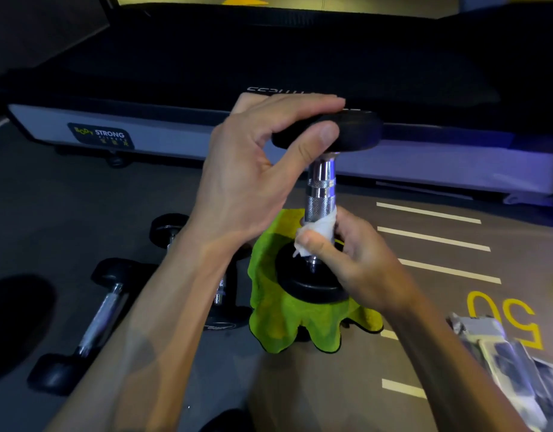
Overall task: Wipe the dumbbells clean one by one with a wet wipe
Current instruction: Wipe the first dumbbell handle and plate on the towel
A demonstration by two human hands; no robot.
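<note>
Far left, roughly 8 o'clock: black rubber-headed dumbbell with knurled chrome handle point(91, 322) lying flat on the grey gym floor point(163, 188); axis runs about 1-to-7 o'clock; untouched. Next right, a second black-headed dumbbell point(172, 232) also lying down, mostly hidden behind the left forearm; cannot tell much of it.

Left hand point(253, 169) at centre: fingers laid flat over the top of the upper black disc head point(347, 129), thumb pressing the rim from the near side; pinching that head, steadying it.

Work piece: black-headed dumbbell with shiny knurled steel handle point(320, 188), stood on end; long axis 12-to-6 o'clock, near vertical; lower head sits on a lime-green microfibre cloth point(278, 313) draped over something dark beneath, which I cannot identify.

Right hand point(356, 254) just past centre at 4 o'clock of the handle: fingers and thumb curled round a white crumpled wet wipe point(319, 229), wrapped on the lowest part of the handle, just above the lower head.

Key relation, as I judge it: uncleaned handle lies straight up from the right fingers, toward 12 o'clock, along the bar's axis; so the next stroke probably wants an upward slide or twist while the left hand holds the top; right hand is the nearer one to the bare steel.

Far right at 4 o'clock: blurred pale packet point(499, 347) on the floor, possibly wipes; cannot tell.
</note>
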